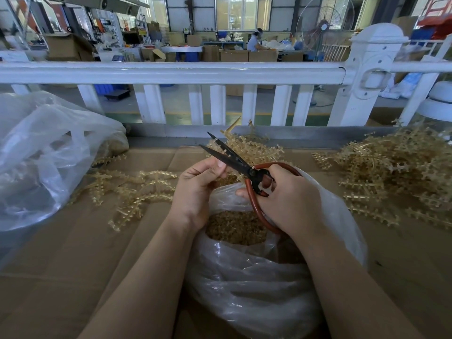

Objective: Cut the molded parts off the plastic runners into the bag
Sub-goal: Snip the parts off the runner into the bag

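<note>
The right hand (288, 199) grips the red-brown loop handles of the scissors (244, 167), fingers curled through and around them. The black blades point up and away from that grip toward the left and stand parted in a narrow V. The left hand (198, 189) sits just left of the scissor grip, its fingers curled with thumb and fingertips pinched together right beside the lower blade. What it pinches is too small or too hidden to make out; judging by the task, it is probably a short piece of runner, but I cannot tell.

Directly below both grips lies the open clear bag (256, 277), its mouth under the hands, with a mass of small amber cut parts (234, 227) already inside. Beyond the blade tips lies a heap of amber runners (252, 148) with parts still on them. A larger pile (396, 172) lies well to the right of the scissor grip, and scattered runners (132, 189) lie to the left of the left hand, all on the cardboard-covered surface (73, 265). Farther left sits a second clear bag (44, 152).

This looks like the cutting step mid-cycle: blades open, ready for a snip over the bag. The next move calls for the left hand to feed a part's stem between the blades, fingertips kept clear of the edge, and for the cut to be made above the bag's mouth so that the piece drops in.
</note>
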Tool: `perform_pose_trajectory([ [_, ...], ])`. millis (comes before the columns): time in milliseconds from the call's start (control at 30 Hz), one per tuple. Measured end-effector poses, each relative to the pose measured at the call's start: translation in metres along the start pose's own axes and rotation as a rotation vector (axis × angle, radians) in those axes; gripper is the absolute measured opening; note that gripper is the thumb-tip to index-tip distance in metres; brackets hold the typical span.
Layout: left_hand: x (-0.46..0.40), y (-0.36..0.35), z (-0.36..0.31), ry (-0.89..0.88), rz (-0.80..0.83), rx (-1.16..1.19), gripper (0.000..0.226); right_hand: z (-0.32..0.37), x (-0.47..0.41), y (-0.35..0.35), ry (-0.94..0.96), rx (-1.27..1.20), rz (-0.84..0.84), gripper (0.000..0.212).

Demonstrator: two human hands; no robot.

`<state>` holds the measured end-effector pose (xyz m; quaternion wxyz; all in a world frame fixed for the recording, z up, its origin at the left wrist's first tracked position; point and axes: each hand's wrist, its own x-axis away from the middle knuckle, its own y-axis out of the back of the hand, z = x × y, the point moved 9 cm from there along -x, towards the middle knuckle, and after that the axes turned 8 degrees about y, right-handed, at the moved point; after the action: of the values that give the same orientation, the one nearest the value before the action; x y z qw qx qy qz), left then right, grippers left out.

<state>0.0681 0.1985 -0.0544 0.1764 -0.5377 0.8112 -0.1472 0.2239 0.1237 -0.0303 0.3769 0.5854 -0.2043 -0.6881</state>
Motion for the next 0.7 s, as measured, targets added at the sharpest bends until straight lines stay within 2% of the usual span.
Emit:
perform_pose_trajectory([
  [700,0.0001,-0.0016,0.0005,-0.02,0.011,-0.107,0.008,0.0061,-0.0005,0.0026,0.037,-0.069,-0.04,0.078],
])
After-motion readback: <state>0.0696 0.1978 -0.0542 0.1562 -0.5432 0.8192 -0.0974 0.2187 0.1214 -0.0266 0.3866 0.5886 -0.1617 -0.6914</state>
